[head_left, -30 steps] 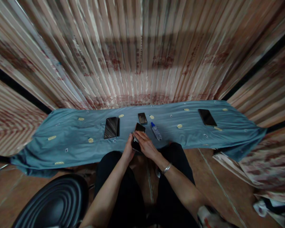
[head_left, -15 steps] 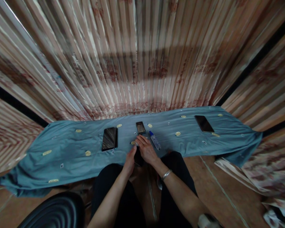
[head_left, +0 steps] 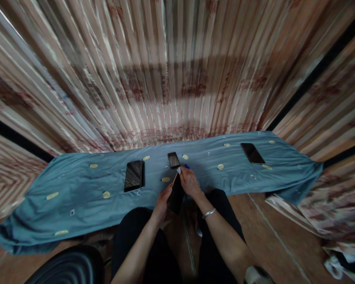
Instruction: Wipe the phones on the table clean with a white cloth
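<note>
A dark tablet (head_left: pixel 175 199) is tilted above my knees, its lower end over the gap between them. My left hand (head_left: pixel 163 201) grips it by its left edge. At its top corner my right hand (head_left: pixel 189 182) pinches a small white wad (head_left: pixel 179 170), which looks like cloth or tissue. Just beyond, a small phone (head_left: pixel 174 160) lies on the blue cloth. A blue-capped bottle (head_left: pixel 187 167) is mostly hidden behind my right hand.
A patterned blue cloth (head_left: pixel 85 185) covers the long bench. On it lie a black tablet (head_left: pixel 134 175) at left, with another dark edge under it, and a dark tablet (head_left: pixel 252 153) at right. Striped curtains (head_left: pixel 165 79) hang behind. A black stool (head_left: pixel 68 264) stands lower left.
My right hand has moved from across the tablet to its top corner, covering most of the bottle. The tablet is tilted more upright and shows more of its face. The view has shifted slightly.
</note>
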{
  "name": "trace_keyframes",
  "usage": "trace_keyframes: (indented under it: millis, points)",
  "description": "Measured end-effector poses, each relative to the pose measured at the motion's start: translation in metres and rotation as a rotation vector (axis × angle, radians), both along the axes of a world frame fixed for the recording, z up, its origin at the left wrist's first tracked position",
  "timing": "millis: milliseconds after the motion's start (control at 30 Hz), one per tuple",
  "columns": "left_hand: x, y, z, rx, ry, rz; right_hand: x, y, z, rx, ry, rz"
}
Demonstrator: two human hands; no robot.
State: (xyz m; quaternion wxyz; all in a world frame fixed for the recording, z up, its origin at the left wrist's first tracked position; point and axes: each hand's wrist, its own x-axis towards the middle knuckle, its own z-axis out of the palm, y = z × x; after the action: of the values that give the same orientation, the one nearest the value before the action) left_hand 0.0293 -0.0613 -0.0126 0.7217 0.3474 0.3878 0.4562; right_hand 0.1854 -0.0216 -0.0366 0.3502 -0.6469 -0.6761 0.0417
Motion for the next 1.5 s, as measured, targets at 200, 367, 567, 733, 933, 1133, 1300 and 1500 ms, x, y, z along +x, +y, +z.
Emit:
trace_keyframes:
  millis: [200,367,567,733,933,1133,1300,1500]
  points:
    - [-0.006,-0.005,0.014,-0.117,-0.037,-0.077,0.008,0.002,-0.002,-0.049,0.094,-0.025]
    - [-0.009,-0.001,0.011,-0.184,-0.067,-0.058,0.012,0.002,0.005,-0.145,0.247,-0.06]
    - [-0.011,0.003,0.011,-0.247,-0.19,-0.08,0.017,0.007,0.005,-0.095,0.523,-0.079]
    - [-0.004,0.004,0.014,-0.274,-0.265,-0.05,0.016,0.016,0.001,0.015,0.885,-0.072]
    - [0.006,0.008,0.012,-0.297,-0.34,0.014,0.004,0.02,-0.005,-0.066,1.363,-0.085]
    - [0.013,0.01,0.012,-0.29,-0.342,0.155,-0.012,0.018,-0.008,-0.123,1.399,-0.059]
    - [0.014,0.015,0.01,-0.209,-0.325,0.194,-0.019,0.016,-0.007,-0.155,1.357,-0.066]
    - [0.011,0.024,0.002,-0.123,-0.313,0.252,-0.027,0.006,-0.003,-0.249,1.292,0.006]
